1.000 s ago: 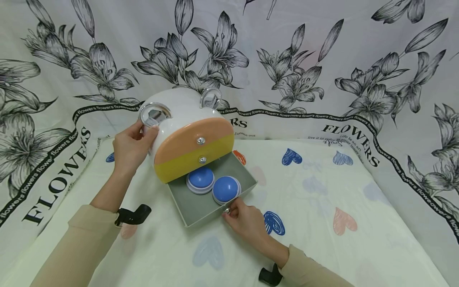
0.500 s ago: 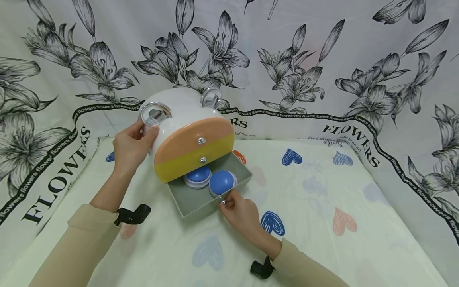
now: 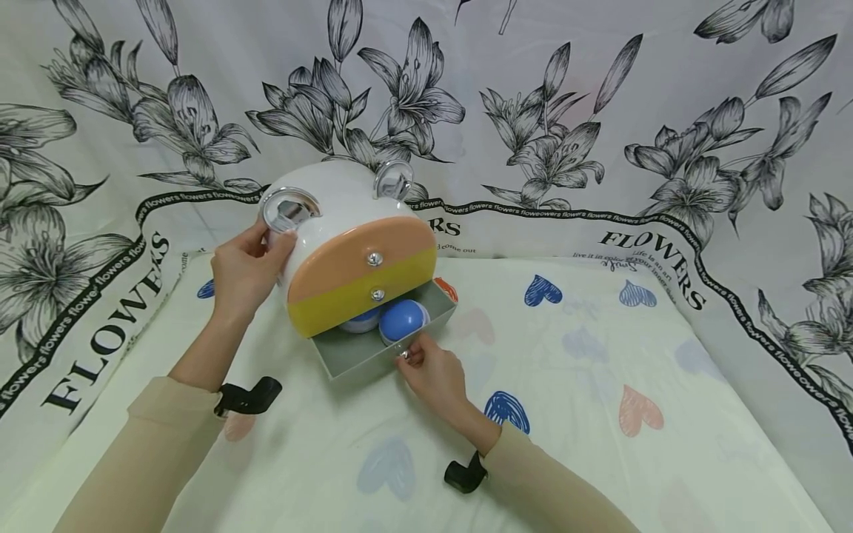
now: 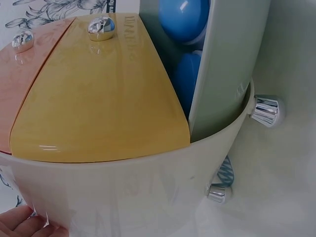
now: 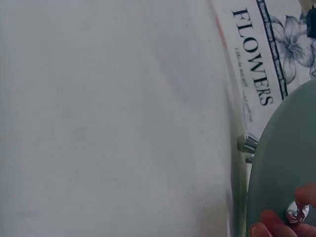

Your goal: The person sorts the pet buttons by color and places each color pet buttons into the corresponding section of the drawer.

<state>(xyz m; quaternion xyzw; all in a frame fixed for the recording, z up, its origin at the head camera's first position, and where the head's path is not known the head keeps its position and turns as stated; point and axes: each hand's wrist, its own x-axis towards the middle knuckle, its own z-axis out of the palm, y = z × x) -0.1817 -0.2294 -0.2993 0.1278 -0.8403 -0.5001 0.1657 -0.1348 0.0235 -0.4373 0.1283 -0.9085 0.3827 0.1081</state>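
A white rounded drawer box with silver round ears stands tilted to the view. Its orange drawer and yellow drawer are closed. The grey-green bottom drawer is partly out, holding two round blue-topped containers, one partly hidden under the yellow front. My left hand holds the box's left side by the ear, thumb towards the front; its fingertips show low in the left wrist view. My right hand pinches the silver drawer knob on the bottom drawer's front.
The box stands on a pale cloth printed with hearts. Behind it hangs a white curtain with black flowers and lettering. Silver feet jut from the box's underside.
The bottom drawer has slid further into the box, with my right hand moving up and left along with it. The blue-topped containers have gone in too. My left hand stays put.
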